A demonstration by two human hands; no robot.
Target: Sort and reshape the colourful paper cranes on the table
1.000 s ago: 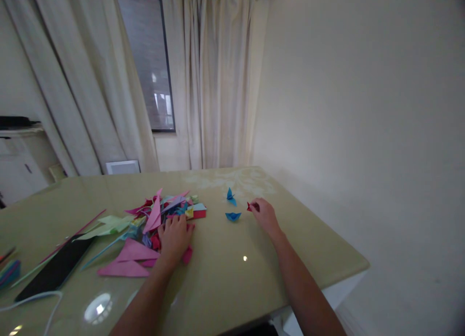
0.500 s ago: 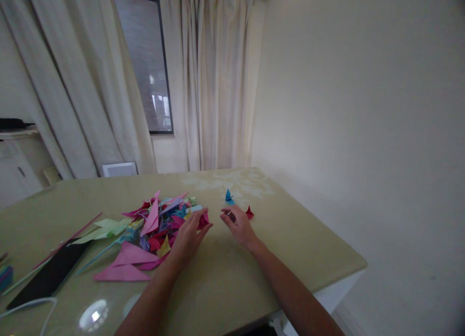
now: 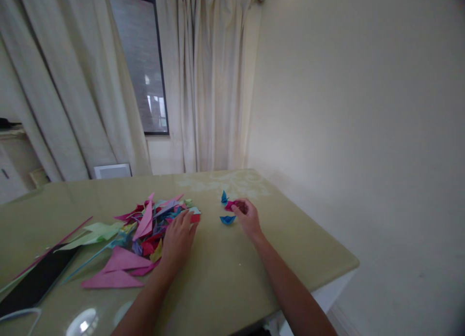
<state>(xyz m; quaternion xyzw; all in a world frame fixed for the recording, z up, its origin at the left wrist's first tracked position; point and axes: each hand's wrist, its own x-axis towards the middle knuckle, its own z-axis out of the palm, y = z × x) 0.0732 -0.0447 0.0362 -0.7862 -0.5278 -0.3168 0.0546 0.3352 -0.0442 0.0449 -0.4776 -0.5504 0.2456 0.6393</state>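
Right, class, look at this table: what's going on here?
A person is handling coloured paper at a table. The left hand lies open on a pile of folded paper pieces. The right hand pinches a small pink folded piece, which sits between the near blue piece and the far blue piece.

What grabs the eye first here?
The heap of coloured paper scraps on the left half of the table stands out, with the left hand laid flat on its right edge. Just right of it, the right hand pinches a pink folded piece, between a near blue piece and a far blue piece that lie apart from the heap.
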